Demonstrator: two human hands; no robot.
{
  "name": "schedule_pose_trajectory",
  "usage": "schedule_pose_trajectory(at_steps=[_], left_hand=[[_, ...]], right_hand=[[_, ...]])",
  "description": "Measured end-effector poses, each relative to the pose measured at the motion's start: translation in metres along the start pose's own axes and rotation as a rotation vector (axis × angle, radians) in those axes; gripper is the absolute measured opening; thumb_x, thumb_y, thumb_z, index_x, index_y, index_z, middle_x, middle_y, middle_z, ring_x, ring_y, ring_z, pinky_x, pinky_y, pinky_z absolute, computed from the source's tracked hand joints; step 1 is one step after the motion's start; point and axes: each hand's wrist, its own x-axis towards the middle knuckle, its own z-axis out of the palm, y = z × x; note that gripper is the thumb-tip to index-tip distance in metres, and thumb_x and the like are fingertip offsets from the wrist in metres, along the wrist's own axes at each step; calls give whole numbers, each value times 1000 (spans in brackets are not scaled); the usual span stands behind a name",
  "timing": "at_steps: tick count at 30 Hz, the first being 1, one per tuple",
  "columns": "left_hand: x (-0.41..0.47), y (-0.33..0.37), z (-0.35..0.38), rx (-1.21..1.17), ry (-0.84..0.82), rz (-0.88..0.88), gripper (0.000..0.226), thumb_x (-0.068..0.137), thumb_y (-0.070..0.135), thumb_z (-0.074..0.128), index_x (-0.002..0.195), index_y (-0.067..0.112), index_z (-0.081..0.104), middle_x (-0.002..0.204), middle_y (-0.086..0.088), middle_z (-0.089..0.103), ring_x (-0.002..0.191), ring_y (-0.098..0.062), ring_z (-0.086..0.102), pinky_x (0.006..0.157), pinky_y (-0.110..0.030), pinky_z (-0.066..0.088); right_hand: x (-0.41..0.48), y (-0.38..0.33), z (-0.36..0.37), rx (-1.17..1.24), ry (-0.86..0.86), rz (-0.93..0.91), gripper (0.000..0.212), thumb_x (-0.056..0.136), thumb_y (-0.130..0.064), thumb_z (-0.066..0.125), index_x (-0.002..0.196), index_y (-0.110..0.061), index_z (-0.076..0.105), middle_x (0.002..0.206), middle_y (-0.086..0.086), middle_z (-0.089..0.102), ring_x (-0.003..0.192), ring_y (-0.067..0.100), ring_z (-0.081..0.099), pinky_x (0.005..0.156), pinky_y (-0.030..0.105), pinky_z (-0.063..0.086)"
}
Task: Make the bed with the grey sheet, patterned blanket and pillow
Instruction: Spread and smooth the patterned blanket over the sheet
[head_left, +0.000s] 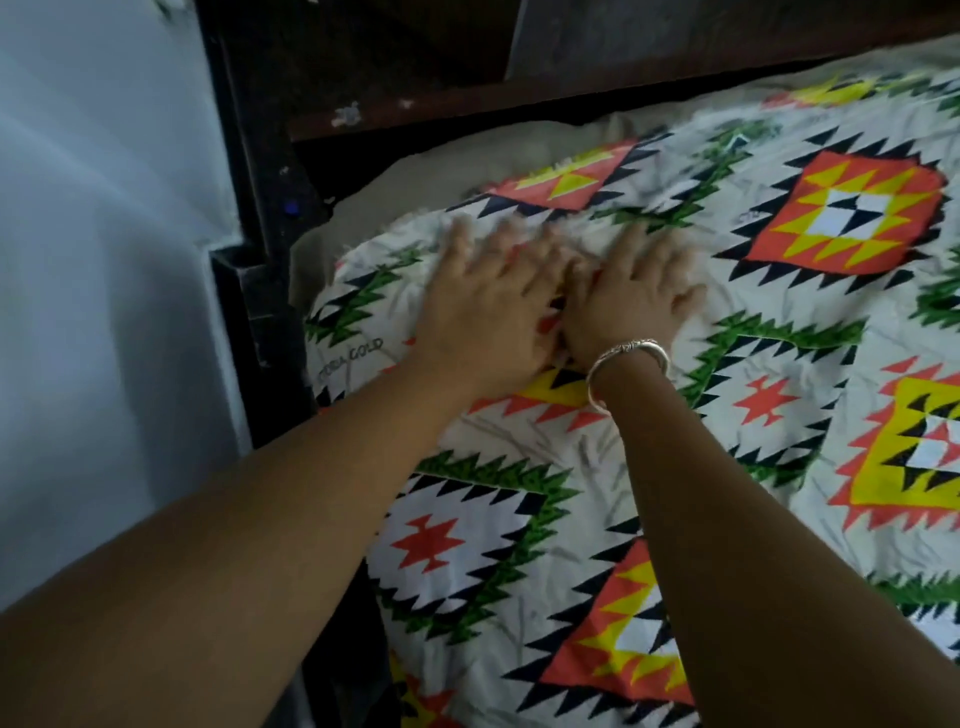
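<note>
Your left hand (488, 301), right hand (631, 299) both flat, gripping nothing, pressed patterned blanket (519, 519); blanket corner sat upper left, nearer left hand.

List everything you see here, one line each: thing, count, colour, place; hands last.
patterned blanket: one, white with orange, yellow, green and black shapes, spread over the bed
grey sheet: one, greyish, showing beyond the blanket's far edge
bed frame: one, black, left of the bed
wall: one, pale blue-grey, far left
bracelet: one, silver, on the right wrist
left hand: one, flat on the blanket
right hand: one, flat on the blanket, beside the left
</note>
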Motion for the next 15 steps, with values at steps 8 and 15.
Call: schedule_pose_trajectory(at_steps=[8,15], left_hand=[[11,32,-15,-85,115,126,65,91,35,27,149,8,17,157,-11,14,145,-31,10,111,-57,-4],[-1,108,11,-50,-38,84,70,88,46,19,147,9,25,155,-12,20,142,-41,14,106,-67,0]], right_hand=[[-9,38,-8,80,52,-4,62,99,-37,29,151,-17,0,157,15,-7,145,30,-9,115,46,-7],[-51,121,8,16,87,-11,65,95,-50,24,151,-22,6,158,6,-1,146,26,-4,115,42,-8]])
